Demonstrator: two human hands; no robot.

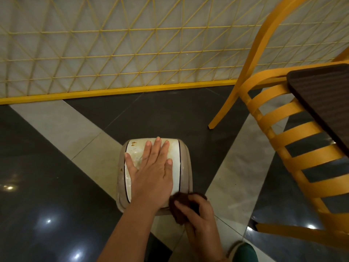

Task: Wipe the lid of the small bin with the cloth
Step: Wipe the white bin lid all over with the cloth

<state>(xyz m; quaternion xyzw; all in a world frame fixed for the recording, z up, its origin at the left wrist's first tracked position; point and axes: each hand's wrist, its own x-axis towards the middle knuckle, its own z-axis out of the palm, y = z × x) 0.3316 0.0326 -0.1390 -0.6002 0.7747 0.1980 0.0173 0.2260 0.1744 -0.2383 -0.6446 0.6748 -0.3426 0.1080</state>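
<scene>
The small bin (154,174) stands on the floor (47,167) at the lower centre of the frame, seen from above. Its body is beige; the white lid (176,159) sits within the beige rim and carries brown stains near its upper left corner and along its left side.

The left hand (153,173) lies flat on the lid, palm down, fingers straight and spread, fingertips pointing toward the top of the frame. The thumb extends to the left edge of the lid.

The right hand (198,218) is at the lower right corner of the bin, fingers curled around a dark brown cloth (181,207). The cloth is bunched and touches the near right rim of the bin, just beside the left wrist.

The floor consists of glossy dark tiles crossed by pale diagonal bands. A yellow wire-mesh fence (113,53) spans the upper part of the frame. A yellow slatted chair (279,118) occupies the right side, with a dark brown tabletop (324,95) above its seat at the right edge. A green shoe (245,252) shows at the bottom right
</scene>
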